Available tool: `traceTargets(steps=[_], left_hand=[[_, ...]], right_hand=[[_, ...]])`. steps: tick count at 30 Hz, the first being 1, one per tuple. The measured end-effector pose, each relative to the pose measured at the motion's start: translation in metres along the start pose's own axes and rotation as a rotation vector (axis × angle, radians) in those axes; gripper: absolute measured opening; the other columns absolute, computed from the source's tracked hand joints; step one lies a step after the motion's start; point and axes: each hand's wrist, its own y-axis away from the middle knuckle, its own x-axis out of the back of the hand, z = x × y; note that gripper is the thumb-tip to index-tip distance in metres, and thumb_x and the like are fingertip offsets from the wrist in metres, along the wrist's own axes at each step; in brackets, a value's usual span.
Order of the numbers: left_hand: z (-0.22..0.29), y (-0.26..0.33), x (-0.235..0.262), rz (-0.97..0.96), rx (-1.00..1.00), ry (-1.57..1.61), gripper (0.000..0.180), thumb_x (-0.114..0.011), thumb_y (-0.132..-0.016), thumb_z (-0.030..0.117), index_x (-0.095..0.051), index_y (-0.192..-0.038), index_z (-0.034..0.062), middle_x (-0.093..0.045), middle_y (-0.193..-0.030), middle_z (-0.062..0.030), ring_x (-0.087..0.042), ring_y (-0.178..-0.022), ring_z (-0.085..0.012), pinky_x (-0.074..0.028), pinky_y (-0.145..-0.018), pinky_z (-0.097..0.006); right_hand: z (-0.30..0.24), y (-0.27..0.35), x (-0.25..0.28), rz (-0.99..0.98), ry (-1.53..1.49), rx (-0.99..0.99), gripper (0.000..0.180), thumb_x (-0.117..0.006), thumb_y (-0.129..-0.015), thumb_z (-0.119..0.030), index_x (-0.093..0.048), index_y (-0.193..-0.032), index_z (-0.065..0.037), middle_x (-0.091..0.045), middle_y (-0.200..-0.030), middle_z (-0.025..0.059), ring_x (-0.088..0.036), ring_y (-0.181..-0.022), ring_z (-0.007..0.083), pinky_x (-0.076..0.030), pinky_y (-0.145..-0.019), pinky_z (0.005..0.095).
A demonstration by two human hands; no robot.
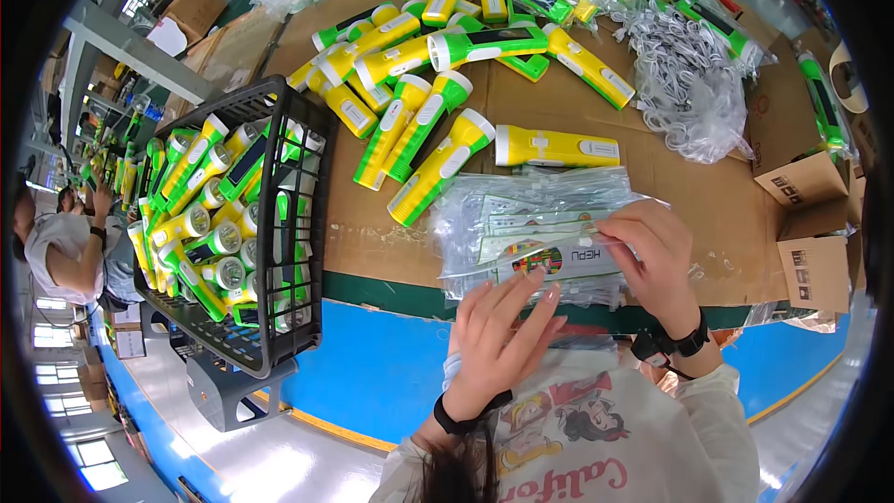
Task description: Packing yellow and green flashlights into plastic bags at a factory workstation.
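A stack of clear plastic bags (461, 224) with printed cards (582, 259) in them lies at the table's near edge. My right hand (656, 247) pinches the edge of the top bag between thumb and fingers, at the stack's right side. Spread fingers of my left hand (498, 340) reach over the near edge of the stack, the fingertips by the card's coloured picture. Just beyond the stack lies a yellow and green flashlight (557, 146). Another flashlight (441, 168) slants to its left, close to the bags.
A black plastic basket (279, 224) full of flashlights stands at the left. More flashlights (489, 45) are heaped across the far side of the cardboard-covered table (689, 186). Bundled white cables (680, 74) in plastic lie far right, near open cardboard boxes (810, 270). A person (65, 247) sits at far left.
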Motion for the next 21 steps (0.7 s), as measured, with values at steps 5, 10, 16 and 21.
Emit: traceTargets(steps=[5,10,16,21], left_hand=[[0.004,-0.031,-0.004,0.155,-0.02,-0.232,0.041,-0.082,-0.073,0.017,-0.07,-0.112,0.0142,-0.066,-0.122,-0.003,-0.059,-0.112,-0.0241,-0.029,-0.11,-0.051],[-0.015,-0.048,0.001,-0.004,-0.056,-0.171,0.025,-0.079,-0.072,0.015,-0.072,-0.096,0.0143,-0.069,-0.102,0.004,-0.062,-0.099,-0.0182,-0.023,-0.114,-0.053],[-0.027,-0.04,0.026,-0.056,-0.069,-0.146,0.015,-0.08,-0.071,0.018,-0.07,-0.081,0.0128,-0.068,-0.087,0.0049,-0.063,-0.086,-0.0168,-0.024,-0.114,-0.053],[-0.04,-0.028,0.057,-0.041,0.07,-0.204,0.013,-0.08,-0.072,0.019,-0.07,-0.079,0.0129,-0.067,-0.083,0.0041,-0.062,-0.084,-0.0167,-0.024,-0.115,-0.049]], right_hand=[[-0.012,-0.006,0.002,-0.071,0.099,0.128,0.022,-0.071,-0.071,-0.009,-0.067,-0.092,-0.005,-0.065,-0.089,0.0064,-0.064,-0.083,0.0242,-0.052,-0.069,0.0367],[-0.02,-0.012,-0.003,-0.202,0.141,0.333,0.016,-0.068,-0.072,-0.012,-0.065,-0.087,-0.009,-0.062,-0.093,0.001,-0.063,-0.09,0.0191,-0.051,-0.09,0.039],[0.006,-0.008,0.013,-0.284,-0.018,0.231,0.017,-0.073,-0.073,-0.009,-0.064,-0.088,-0.01,-0.065,-0.091,0.0004,-0.063,-0.089,0.0188,-0.047,-0.097,0.045],[0.011,-0.012,0.032,-0.278,-0.056,0.109,0.015,-0.075,-0.078,-0.009,-0.066,-0.09,-0.01,-0.068,-0.091,0.0003,-0.064,-0.088,0.0196,-0.046,-0.096,0.0452]])
